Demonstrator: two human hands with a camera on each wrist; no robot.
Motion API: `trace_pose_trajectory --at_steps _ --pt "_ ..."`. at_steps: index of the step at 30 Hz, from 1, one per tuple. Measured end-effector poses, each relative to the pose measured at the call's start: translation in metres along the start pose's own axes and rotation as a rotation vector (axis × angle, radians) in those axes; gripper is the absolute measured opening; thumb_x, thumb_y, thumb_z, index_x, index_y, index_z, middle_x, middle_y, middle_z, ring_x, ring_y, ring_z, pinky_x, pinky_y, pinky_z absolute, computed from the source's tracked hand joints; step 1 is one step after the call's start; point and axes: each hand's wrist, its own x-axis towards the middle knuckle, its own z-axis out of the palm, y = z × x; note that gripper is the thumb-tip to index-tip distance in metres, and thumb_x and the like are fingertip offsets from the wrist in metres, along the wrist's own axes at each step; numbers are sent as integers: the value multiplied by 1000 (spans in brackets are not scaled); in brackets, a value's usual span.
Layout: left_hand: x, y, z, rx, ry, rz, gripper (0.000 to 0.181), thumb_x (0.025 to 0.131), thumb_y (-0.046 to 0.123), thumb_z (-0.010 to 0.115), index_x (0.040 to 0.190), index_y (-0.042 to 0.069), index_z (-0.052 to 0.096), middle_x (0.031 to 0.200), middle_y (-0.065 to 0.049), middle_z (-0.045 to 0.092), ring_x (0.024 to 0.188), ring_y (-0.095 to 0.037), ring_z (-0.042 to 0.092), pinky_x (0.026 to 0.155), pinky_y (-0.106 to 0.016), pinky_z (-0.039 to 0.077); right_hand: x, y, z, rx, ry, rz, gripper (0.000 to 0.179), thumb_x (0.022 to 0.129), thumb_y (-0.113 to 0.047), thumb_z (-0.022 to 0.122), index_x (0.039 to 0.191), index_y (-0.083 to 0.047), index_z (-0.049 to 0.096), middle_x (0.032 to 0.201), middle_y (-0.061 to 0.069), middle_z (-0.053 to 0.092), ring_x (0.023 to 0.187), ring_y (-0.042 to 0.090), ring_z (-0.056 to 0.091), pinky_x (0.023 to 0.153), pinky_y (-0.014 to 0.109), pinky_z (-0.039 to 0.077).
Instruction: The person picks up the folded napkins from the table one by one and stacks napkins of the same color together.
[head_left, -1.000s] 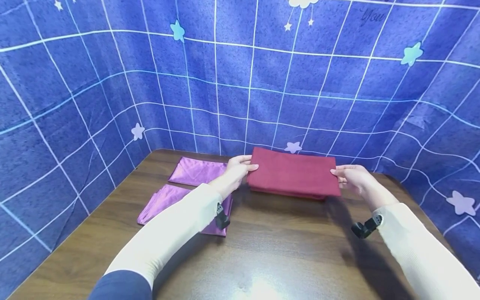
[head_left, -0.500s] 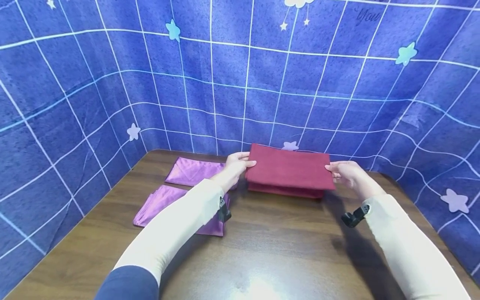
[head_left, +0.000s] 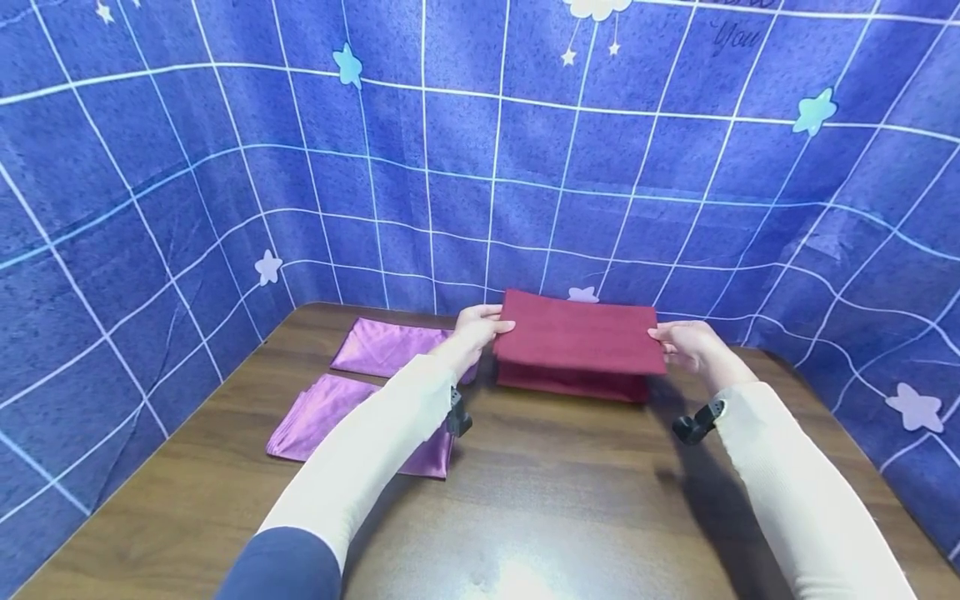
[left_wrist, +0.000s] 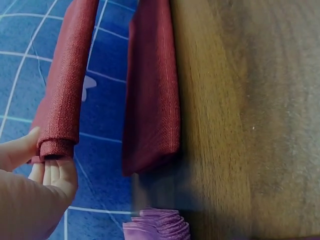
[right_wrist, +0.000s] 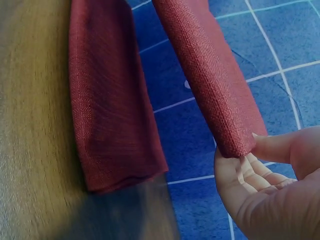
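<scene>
A folded dark red cloth is held up by its two ends. My left hand pinches the left end, thumb on top and fingers underneath; the rolled-looking corner shows in the left wrist view. At the other end, my right hand grips the cloth the same way, as the right wrist view confirms. Below it, a second folded red cloth lies on the table near the back edge, with a gap between the two in both wrist views. From the head, the raised cloth hides most of the lower one.
Two folded purple satin cloths lie to the left: one at the back, one in front, partly behind my left sleeve. The brown wooden table ends at a blue curtain with white grid lines and stars, close behind the red cloths.
Both hands have raised the upper red cloth slightly, and its front edge shows more of the red cloth below. The purple cloths stay put.
</scene>
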Motion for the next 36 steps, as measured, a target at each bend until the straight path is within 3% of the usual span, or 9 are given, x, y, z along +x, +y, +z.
trace_pose_trajectory --at_steps 6,12,16,18,21,25,31,33,36 --pt "10 -6 2 -34 1 -9 49 81 -8 68 130 -3 58 124 -23 63 86 -12 64 69 -18 52 10 5 2 -40 31 9 38 97 -5 49 133 8 45 69 -17 60 66 -4 56 67 16 54" --pt "15 -14 3 -39 -12 -17 47 82 -8 67 128 -3 59 124 -23 63 79 -9 64 63 -17 52 19 14 5 110 38 46 10 96 0 48 104 -1 54 65 -11 60 60 0 55 62 17 53" --pt "17 -17 3 -15 -4 -36 50 83 -5 68 131 -1 58 128 -20 62 85 -11 61 77 -22 53 23 20 7 210 46 65 15 94 4 47 87 -5 55 64 -7 59 58 2 55 58 18 53" --pt "17 -18 3 -6 0 -48 50 83 -4 68 132 0 57 130 -19 61 91 -13 60 86 -26 53 26 24 8 174 64 64 16 94 3 47 85 -6 56 64 -9 58 57 1 54 58 18 52" --pt "17 -19 4 -1 7 -64 49 83 -4 68 131 -1 57 129 -19 62 91 -13 61 90 -29 52 30 29 9 109 84 68 9 95 0 49 94 -4 57 65 -11 59 59 1 55 60 18 53" --pt "16 -23 6 7 8 -76 45 84 -6 66 128 -2 59 124 -21 64 83 -10 60 82 -24 52 36 36 11 86 99 95 15 95 -4 51 110 -1 55 67 -12 58 61 0 56 61 18 53" --pt "14 -26 6 45 14 -97 49 84 -4 67 132 -2 56 132 -18 60 112 -19 59 106 -34 45 43 45 14 90 100 105 13 95 -3 50 107 -3 55 67 -12 58 62 1 57 61 18 53" --pt "30 -41 2 61 24 -84 51 81 -3 71 130 0 59 130 -16 62 116 -20 58 107 -34 43 44 47 15 92 97 105 13 96 -3 49 108 -2 55 67 -13 59 62 0 57 61 18 53" --pt "83 -88 -5 68 22 -77 51 73 0 79 122 6 66 120 -9 68 103 -15 61 98 -31 49 44 49 18 98 100 117 10 96 -2 49 104 -3 55 66 -13 58 62 0 57 61 18 52"
